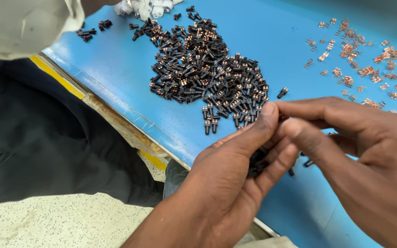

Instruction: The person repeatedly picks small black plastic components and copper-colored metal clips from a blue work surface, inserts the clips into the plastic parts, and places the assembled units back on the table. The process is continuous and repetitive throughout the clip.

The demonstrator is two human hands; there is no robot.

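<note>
The left hand (235, 170) lies palm up over the near edge of the blue work table (129, 73), its fingers curled around a small clutch of black plastic parts (257, 161) cupped in the palm. Its thumb reaches up toward one o'clock and meets the fingertips of the right hand (345, 138), which comes in from three o'clock. Thumb and fingers of the two hands are pressed together in a pinch at a single point; what sits between them is hidden by the fingertips.

At eleven o'clock from the hands, a big heap of small black plastic components with copper-coloured contacts (207, 64) spreads across the table, its nearest pieces lying just beside the left thumb. At one to two o'clock, well apart from the heap, loose copper-coloured stamped metal clips (364, 69) are scattered thinly. At twelve o'clock, on the far edge, a few white plastic pieces (145, 7) show partly. A yellow strip (56, 76) runs along the table's edge at nine o'clock, above dark trousers (37, 138) and speckled floor (47, 220).
</note>
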